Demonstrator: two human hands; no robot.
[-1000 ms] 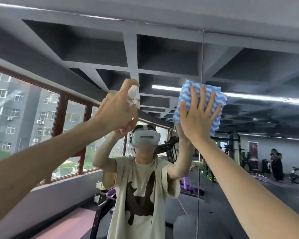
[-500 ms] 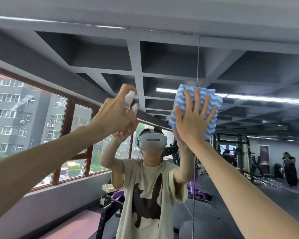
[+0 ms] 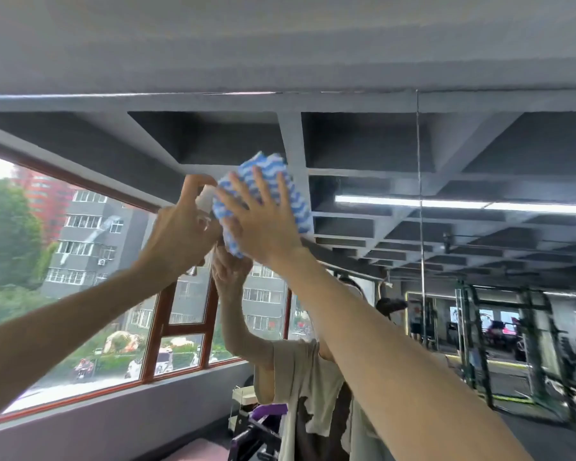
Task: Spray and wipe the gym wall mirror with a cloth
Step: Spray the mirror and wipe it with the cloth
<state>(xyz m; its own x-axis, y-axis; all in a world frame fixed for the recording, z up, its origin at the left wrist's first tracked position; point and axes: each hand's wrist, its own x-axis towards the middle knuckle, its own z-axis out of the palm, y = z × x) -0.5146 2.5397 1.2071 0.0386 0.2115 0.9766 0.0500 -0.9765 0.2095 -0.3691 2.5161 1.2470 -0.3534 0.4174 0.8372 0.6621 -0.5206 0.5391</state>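
The wall mirror (image 3: 363, 144) fills the view and reflects the gym ceiling, windows and me. My right hand (image 3: 263, 221) presses a blue-and-white striped cloth (image 3: 280, 181) flat against the glass with fingers spread, high up near the mirror's top edge. My left hand (image 3: 180, 227) grips a white spray bottle (image 3: 207, 197) right beside the cloth, forefinger over its top; most of the bottle is hidden behind the hand. Both arms reach upward, and their reflections meet them at the glass.
A vertical seam (image 3: 419, 194) between mirror panels runs right of the cloth. The grey wall band (image 3: 280, 44) lies above the mirror's top edge. Reflected gym racks (image 3: 512, 344) and windows (image 3: 97, 311) show in the lower glass.
My right hand has slid the cloth left across the seam and upward, now next to the spray bottle. The view has tilted up toward the mirror's top edge.
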